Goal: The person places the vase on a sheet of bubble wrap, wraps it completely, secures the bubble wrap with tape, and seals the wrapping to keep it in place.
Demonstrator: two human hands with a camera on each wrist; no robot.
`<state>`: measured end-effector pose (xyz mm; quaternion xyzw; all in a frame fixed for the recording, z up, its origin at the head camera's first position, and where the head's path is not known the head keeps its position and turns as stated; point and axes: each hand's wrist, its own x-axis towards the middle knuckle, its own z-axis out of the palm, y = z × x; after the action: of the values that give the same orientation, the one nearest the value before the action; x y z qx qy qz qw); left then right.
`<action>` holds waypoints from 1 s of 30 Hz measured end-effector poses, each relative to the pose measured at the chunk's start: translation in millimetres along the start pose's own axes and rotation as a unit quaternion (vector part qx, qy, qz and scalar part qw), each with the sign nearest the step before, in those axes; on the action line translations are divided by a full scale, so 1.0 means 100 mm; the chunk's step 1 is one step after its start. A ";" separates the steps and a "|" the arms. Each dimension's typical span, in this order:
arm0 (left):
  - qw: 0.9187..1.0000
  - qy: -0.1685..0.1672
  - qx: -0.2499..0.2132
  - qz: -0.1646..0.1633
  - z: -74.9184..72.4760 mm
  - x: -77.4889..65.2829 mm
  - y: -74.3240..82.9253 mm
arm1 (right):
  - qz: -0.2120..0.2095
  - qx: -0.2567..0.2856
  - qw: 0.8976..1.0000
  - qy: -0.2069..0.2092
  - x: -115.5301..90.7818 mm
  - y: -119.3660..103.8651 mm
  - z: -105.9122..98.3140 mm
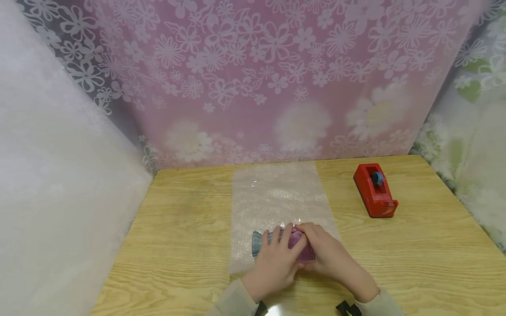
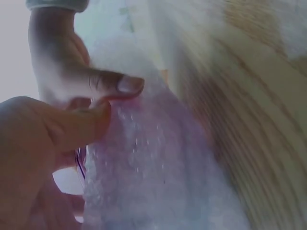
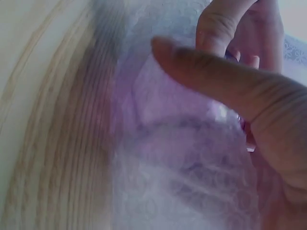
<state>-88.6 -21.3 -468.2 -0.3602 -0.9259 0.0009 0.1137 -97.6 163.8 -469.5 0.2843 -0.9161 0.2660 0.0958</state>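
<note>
A glass vase [image 1: 256, 244], purple at its body and blue-grey toward its flared end, lies on its side on a sheet of bubble wrap [image 1: 280, 193]. My left hand [image 1: 276, 258] grips its middle, fingers curled over the far side. At the purple end, my right hand [image 1: 327, 251] holds it with curled fingers. Both wrist views show the bubble wrap [image 2: 148, 158] drawn up over the vase's near side, with the thumbs pressing on it. Through the film the purple glass [image 3: 168, 96] shows blurred.
To the right on the wooden table [image 1: 182, 219] stands a red tape dispenser [image 1: 367, 188] with a blue roll. Beyond the table's back edge hangs a pink floral curtain [image 1: 245, 114]. Pale cloth [image 1: 67, 175] hangs at the left side.
</note>
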 end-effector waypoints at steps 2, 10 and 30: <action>1.000 -0.008 -0.019 0.002 -0.01 -0.01 -0.02 | 0.002 -0.002 1.000 -0.003 -0.01 -0.01 -0.01; 0.999 -0.015 -0.027 0.018 -0.09 0.01 -0.06 | 0.023 0.022 0.999 -0.029 -0.03 -0.02 -0.06; 0.992 -0.079 -0.097 -0.002 -0.21 0.03 -0.09 | 0.029 0.042 0.996 -0.075 0.05 -0.03 -0.15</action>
<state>-92.6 -28.0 -446.7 -0.3661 -0.9286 -0.0608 0.0043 -99.4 167.0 -454.1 0.2805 -0.9167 0.2845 0.0066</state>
